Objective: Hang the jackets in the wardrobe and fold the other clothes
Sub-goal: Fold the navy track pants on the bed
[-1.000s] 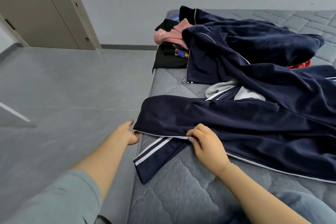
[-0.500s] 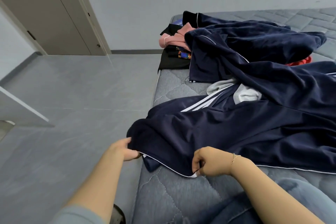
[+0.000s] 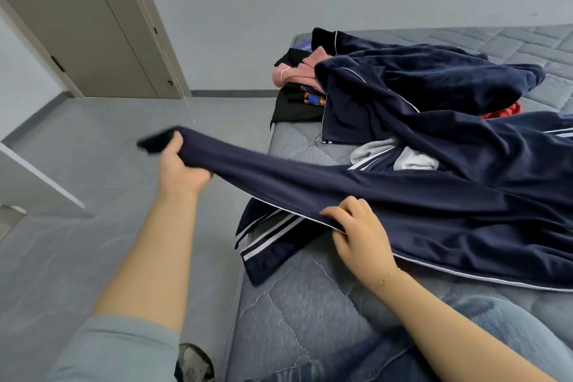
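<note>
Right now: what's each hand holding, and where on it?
Both hold the navy jacket: left hand grips its sleeve end, right hand pinches the white-piped edge.

Grey-green sleeve (image 3: 117, 347), thin gold wrist chain (image 3: 386, 280), blue jeans (image 3: 502, 316)

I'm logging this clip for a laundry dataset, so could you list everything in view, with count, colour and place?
navy jacket: one, navy with white piping, on the mattress near edge, sleeve pulled out over the floor
velvet garment: one, dark navy, behind it
pink garment: one, far corner pile
black garment: one, under the pink one
red garment: one, mostly hidden
mattress: one, grey quilted
door: one, beige, far left
floor: grey
left hand: grips the sleeve end
right hand: pinches the piped hem
</note>
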